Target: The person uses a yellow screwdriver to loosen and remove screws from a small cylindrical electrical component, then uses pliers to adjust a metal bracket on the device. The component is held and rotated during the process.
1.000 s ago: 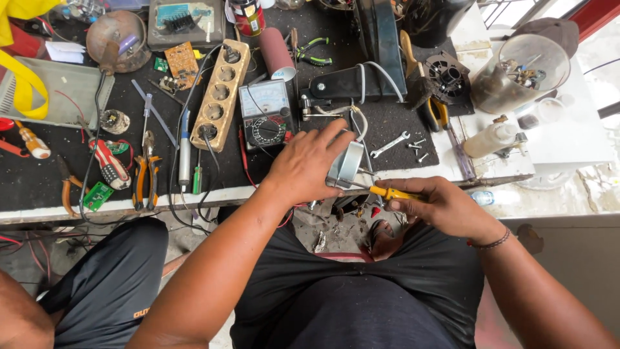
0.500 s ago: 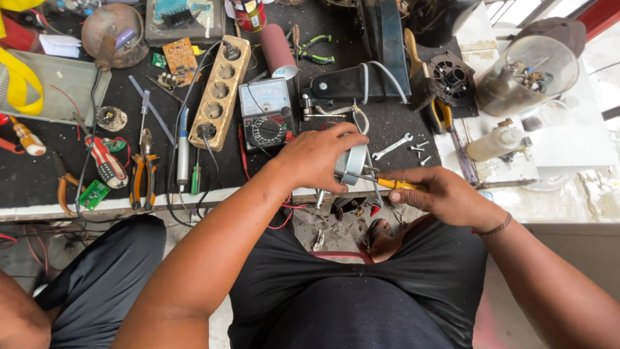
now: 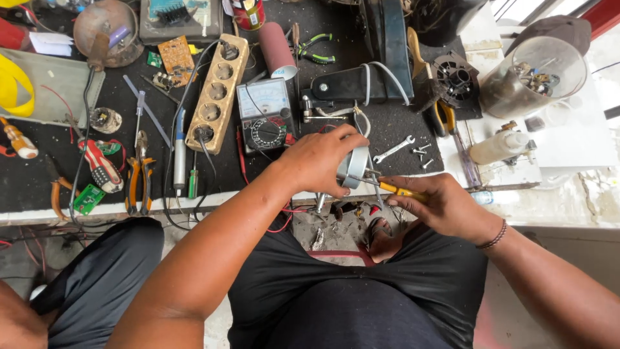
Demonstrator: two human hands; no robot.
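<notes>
a small motor (image 3: 354, 167) is gripped steady by the left hand (image 3: 320, 161) so the screwdriver (image 3: 395, 189), pinched in the right hand (image 3: 442, 205), can be worked against it.

Left hand (image 3: 320, 161) holds round metal part (image 3: 356, 167); right hand (image 3: 442, 205) grips yellow-handled screwdriver (image 3: 395, 189).

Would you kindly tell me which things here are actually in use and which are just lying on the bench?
In use:
- left hand gripping the round grey metal part
- right hand holding the yellow-handled screwdriver, tip at that part

Lying about:
- analogue multimeter
- beige power strip
- small spanner
- orange-handled pliers
- clear jar of small parts
</notes>
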